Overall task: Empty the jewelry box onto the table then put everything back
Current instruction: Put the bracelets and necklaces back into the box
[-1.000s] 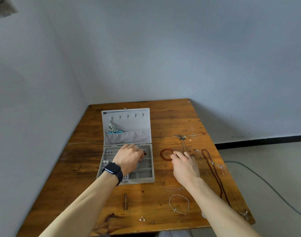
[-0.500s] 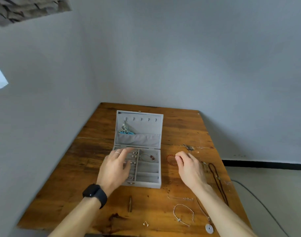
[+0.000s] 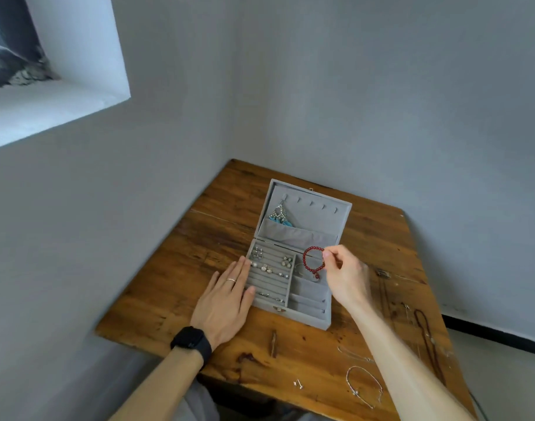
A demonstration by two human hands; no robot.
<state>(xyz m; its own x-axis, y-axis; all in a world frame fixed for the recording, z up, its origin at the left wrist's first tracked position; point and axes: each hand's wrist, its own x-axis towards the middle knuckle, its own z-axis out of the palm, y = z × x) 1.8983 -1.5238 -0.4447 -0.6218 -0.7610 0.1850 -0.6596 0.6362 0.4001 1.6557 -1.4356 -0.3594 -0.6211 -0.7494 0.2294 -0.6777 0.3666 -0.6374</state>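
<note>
Grey-walled corner, worn brown wooden table (image 3: pixel 378 238) with an open grey velvet jewelry box (image 3: pixel 302 317) at its middle, lid leaning back on the far side. Pinched between thumb and forefinger of the right hand (image 3: pixel 346 275): a red bead bracelet (image 3: pixel 304 259), lifted clear, loop hanging left of and below the pinch, over the farthest of the right-hand compartments (image 3: pixel 310 290). Flat against the box's left wall, fingers straight, holding nothing: the left hand (image 3: pixel 226 302), probably steadying. Looks like the put-back stage, with a silver chain bracelet (image 3: pixel 365 387) and a long dark necklace (image 3: pixel 424 332) waiting on the table's right side. Next, likely: a short drop straight down, right hand nearer by far.
</note>
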